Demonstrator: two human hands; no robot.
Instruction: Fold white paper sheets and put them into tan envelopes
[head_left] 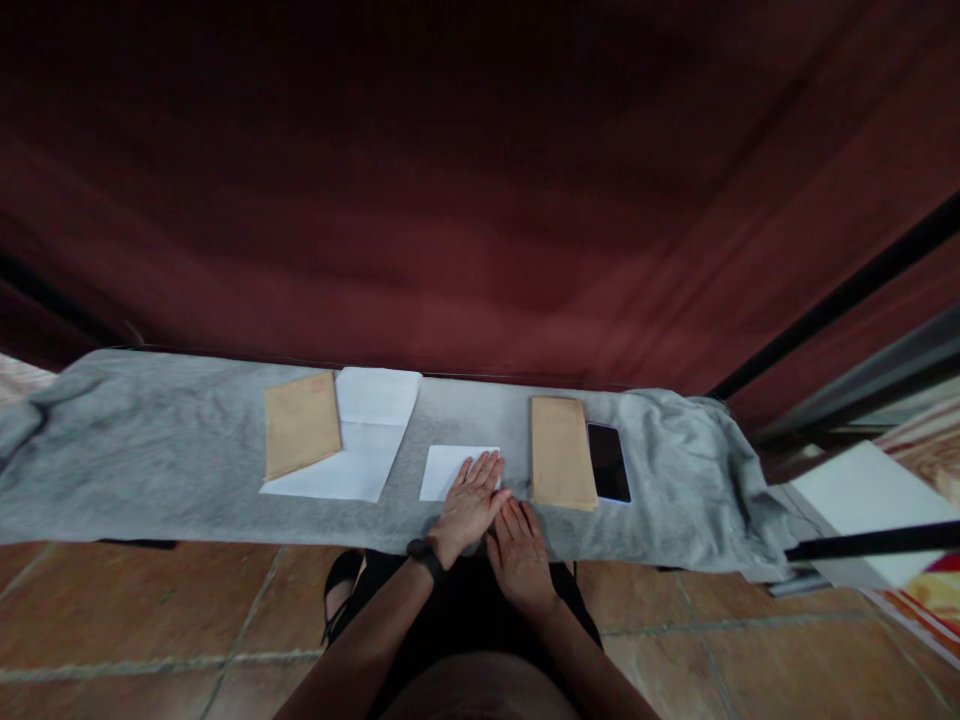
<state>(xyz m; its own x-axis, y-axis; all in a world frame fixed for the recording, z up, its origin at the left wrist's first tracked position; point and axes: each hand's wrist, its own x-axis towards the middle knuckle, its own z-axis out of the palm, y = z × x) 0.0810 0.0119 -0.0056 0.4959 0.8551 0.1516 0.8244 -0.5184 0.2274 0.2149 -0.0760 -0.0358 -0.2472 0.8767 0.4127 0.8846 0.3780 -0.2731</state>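
Note:
A small white sheet of paper (442, 475), probably folded, lies on the grey cloth in front of me. My left hand (471, 500), with a dark band on the wrist, rests flat on its right part, fingers stretched out. Close beside it, my right hand (519, 550) lies flat on the cloth near the front edge, just below the paper's right corner, holding nothing. To the left, a brown envelope (301, 425) overlaps a larger creased white sheet (375, 425). On the right lies a stack of brown envelopes (562, 450).
A dark-screened phone (609, 462) lies against the envelopes' right side. The grey cloth (187, 450) covers a long narrow surface. Behind it hangs a dark red curtain (480, 250). Black bars (847, 290) run along the right, near a white board (870, 500). Below are floor tiles (150, 610).

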